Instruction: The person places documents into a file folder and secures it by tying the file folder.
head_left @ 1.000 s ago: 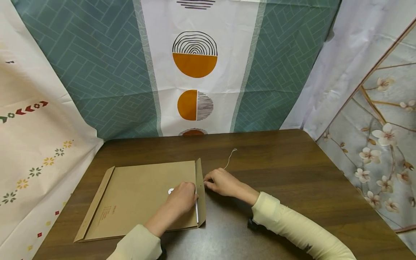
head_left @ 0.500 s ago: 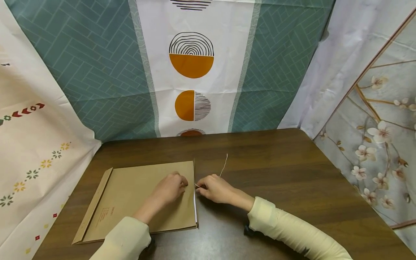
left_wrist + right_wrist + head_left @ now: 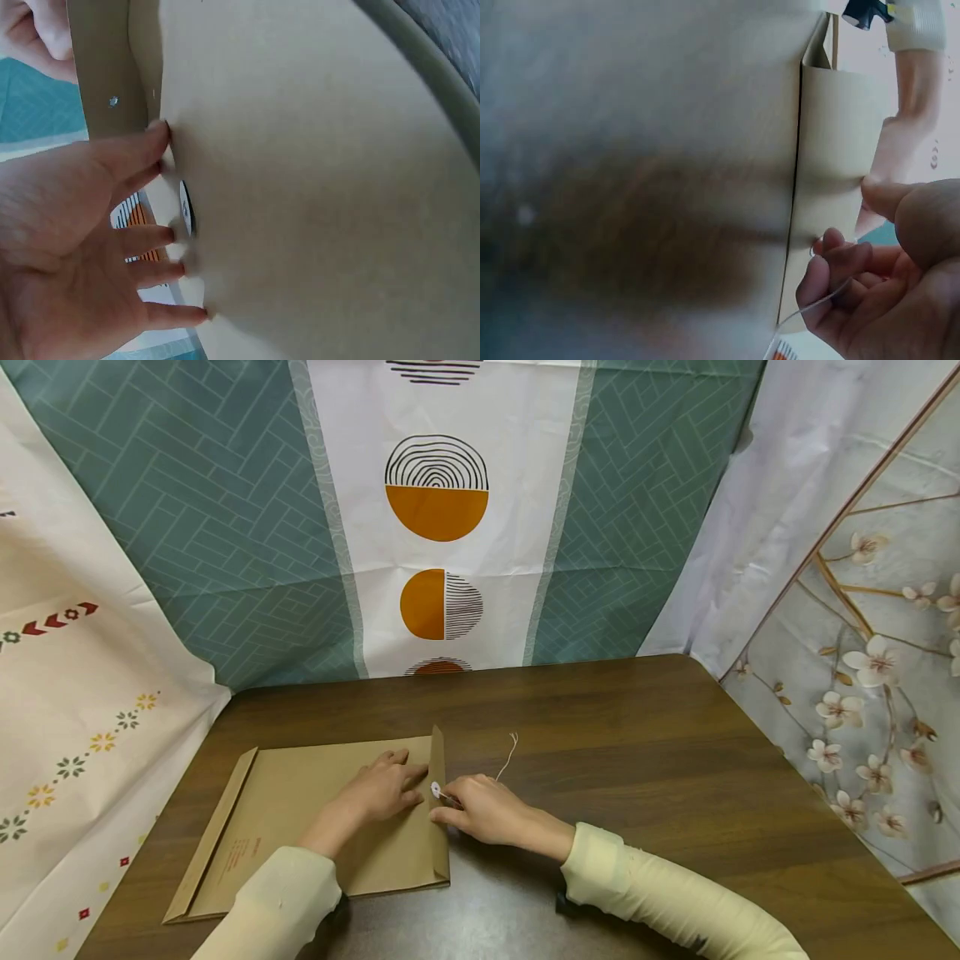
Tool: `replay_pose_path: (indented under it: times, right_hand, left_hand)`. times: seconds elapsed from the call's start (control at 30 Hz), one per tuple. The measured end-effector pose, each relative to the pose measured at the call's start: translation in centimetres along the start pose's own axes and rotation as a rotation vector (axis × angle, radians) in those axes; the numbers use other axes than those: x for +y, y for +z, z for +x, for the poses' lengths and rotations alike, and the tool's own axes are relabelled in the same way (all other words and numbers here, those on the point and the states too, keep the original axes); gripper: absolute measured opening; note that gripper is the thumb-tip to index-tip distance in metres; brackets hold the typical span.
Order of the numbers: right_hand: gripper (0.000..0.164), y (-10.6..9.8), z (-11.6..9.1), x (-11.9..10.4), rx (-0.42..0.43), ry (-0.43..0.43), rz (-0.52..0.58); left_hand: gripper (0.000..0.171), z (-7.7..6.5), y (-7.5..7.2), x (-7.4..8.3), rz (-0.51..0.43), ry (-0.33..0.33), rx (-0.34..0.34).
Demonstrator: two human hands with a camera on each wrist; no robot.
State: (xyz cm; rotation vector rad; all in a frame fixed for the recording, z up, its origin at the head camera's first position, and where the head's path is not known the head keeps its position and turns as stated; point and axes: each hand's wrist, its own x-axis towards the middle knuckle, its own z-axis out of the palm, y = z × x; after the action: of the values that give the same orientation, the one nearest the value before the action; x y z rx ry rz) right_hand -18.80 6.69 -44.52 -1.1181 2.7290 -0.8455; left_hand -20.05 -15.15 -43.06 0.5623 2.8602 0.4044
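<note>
A brown kraft document envelope (image 3: 307, 789) lies flat on the table in the head view, its right-hand flap (image 3: 439, 852) folded inward. A white round button (image 3: 436, 789) shows on the flap. My left hand (image 3: 378, 789) rests on the envelope just left of the flap, fingers spread. Another white button (image 3: 187, 208) sits near those fingertips in the left wrist view. My right hand (image 3: 491, 810) is at the flap's edge, holding a thin white string (image 3: 508, 758) in its curled fingers. In the right wrist view its thumb touches the flap (image 3: 836, 127).
The brown wooden table (image 3: 615, 735) extends to the right and behind the envelope. A narrow folded flap (image 3: 213, 835) runs along the envelope's left end. Patterned cloths (image 3: 615, 527) hang behind the table and at both sides.
My left hand has left the opening and moved left onto the envelope. The right flap has folded inward, covering the white edge. My right hand has shifted slightly left with the string.
</note>
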Motion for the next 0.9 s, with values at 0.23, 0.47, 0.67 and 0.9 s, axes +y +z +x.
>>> replay_pose_path:
  times: [0.23, 0.47, 0.67, 0.9]
  right_hand:
    - [0.043, 0.0, -0.2, -1.0, -0.044, 0.035, -0.096]
    - [0.051, -0.6, -0.4, -1.5, -0.09, 0.063, -0.159]
    - [0.054, -0.8, -0.7, -1.8, -0.108, 0.083, -0.163]
    - [0.055, -0.9, -1.1, -1.8, -0.124, 0.093, -0.219]
  left_hand:
    - [0.057, 0.0, -0.5, 0.0, 0.076, 0.014, -0.084]
    - [0.063, 0.5, -0.4, 1.0, 0.16, -0.028, -0.103]
    - [0.067, 1.1, 0.1, 2.1, 0.205, -0.099, -0.101]
    - [0.073, 1.6, 0.9, 3.4, 0.215, -0.242, -0.116]
